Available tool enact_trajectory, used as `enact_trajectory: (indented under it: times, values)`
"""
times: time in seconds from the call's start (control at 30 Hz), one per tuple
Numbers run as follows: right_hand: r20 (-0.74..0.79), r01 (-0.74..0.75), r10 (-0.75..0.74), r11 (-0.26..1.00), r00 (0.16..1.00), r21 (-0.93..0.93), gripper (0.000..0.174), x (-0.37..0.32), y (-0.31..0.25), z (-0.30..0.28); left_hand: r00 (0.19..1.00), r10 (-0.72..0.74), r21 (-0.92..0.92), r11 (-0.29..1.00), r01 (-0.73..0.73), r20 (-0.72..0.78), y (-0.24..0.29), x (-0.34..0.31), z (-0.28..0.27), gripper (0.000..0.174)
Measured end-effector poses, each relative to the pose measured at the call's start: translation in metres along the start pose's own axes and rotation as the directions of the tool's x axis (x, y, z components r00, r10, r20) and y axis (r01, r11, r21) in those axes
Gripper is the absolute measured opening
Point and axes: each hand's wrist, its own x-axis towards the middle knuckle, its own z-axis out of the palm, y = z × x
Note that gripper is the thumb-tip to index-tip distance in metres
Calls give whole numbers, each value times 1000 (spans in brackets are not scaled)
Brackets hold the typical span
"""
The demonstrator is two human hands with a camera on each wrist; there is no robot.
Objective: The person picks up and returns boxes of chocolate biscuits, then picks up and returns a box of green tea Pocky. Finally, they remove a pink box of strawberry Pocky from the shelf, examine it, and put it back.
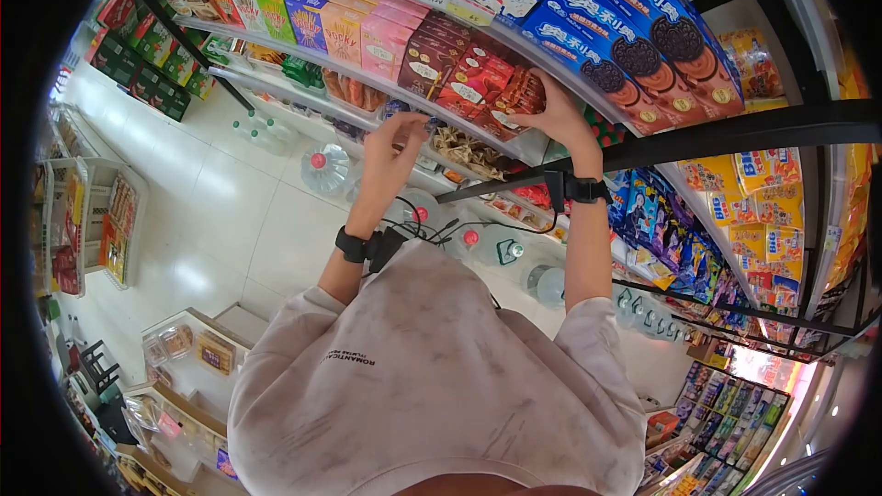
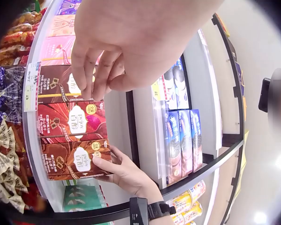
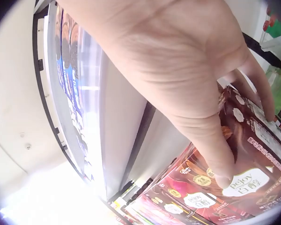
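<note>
My right hand (image 1: 559, 118) grips the end brown Pejoy biscuit-stick box (image 2: 61, 159) of a shelf row. Its thumb lies on the box's front by the white label, and the other fingers reach round the far side, as the right wrist view shows (image 3: 246, 182). Beside that box stands a red Pejoy box (image 2: 56, 123), then a dark brown one (image 2: 54, 83). My left hand (image 1: 393, 145) hovers in front of the row with fingers loosely bent and nothing held. In the left wrist view its fingertips overlap the dark brown box.
Pink and other coloured boxes (image 1: 386, 41) continue the row leftward. Blue Oreo boxes (image 1: 634, 37) fill the shelf above. A black shelf post (image 1: 726, 133) runs close beside my right wrist. Wrapped snacks (image 1: 469, 149) lie below, and large water bottles (image 1: 324, 170) stand on the floor.
</note>
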Motion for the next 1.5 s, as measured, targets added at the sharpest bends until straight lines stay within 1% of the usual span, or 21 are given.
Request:
enact_trajectory:
  times: [0.17,0.27,0.43,0.47,0.57,0.63,0.77,0.8,1.0,1.2,1.3,1.4,1.43,1.5]
  values:
    - [4,-5,5,1000,1000,-12,107,-1,-4,-2,1000,-4,23,1000,3,15,-1,1,-1,19]
    - [-8,32,-32,999,999,-6,107,0,1,-1,1000,-18,41,999,17,23,-2,2,0,19]
    - [-10,7,-7,999,1000,44,113,-3,3,2,1000,14,6,1000,-14,16,-2,1,3,20]
    - [-18,6,-5,999,1000,53,114,-3,5,4,1000,8,11,1000,-8,19,-2,1,3,20]
    - [19,31,-33,994,999,109,117,-7,-4,-4,999,-20,31,999,19,29,-2,1,3,21]
    - [-4,25,-25,995,1000,92,117,-9,-1,0,998,-45,46,998,43,39,-1,1,2,21]
    - [-21,20,-18,994,1000,104,115,-8,-9,-4,999,-13,31,999,12,33,-1,2,1,22]
    - [-37,61,-57,991,998,119,113,-10,-16,-9,999,-15,17,1000,14,29,0,1,1,22]
    - [-48,26,-23,998,999,65,111,-9,-14,-9,1000,-23,3,1000,23,14,0,0,1,23]
    - [-98,72,-71,997,993,8,114,-5,-1,-2,999,-30,36,999,29,15,0,-1,1,21]
    - [-108,11,-7,999,994,39,116,-12,-9,0,999,-38,41,998,37,16,0,-1,0,20]
    - [-146,21,-14,999,989,47,117,-15,-13,2,1000,-8,29,1000,8,16,-3,-1,-1,20]
    - [-129,9,1,997,992,79,117,-16,-13,1,1000,6,22,1000,-6,19,-4,-1,-2,20]
    - [-96,-20,34,989,995,145,116,-15,-13,0,1000,-16,12,1000,15,27,-8,-2,-2,20]
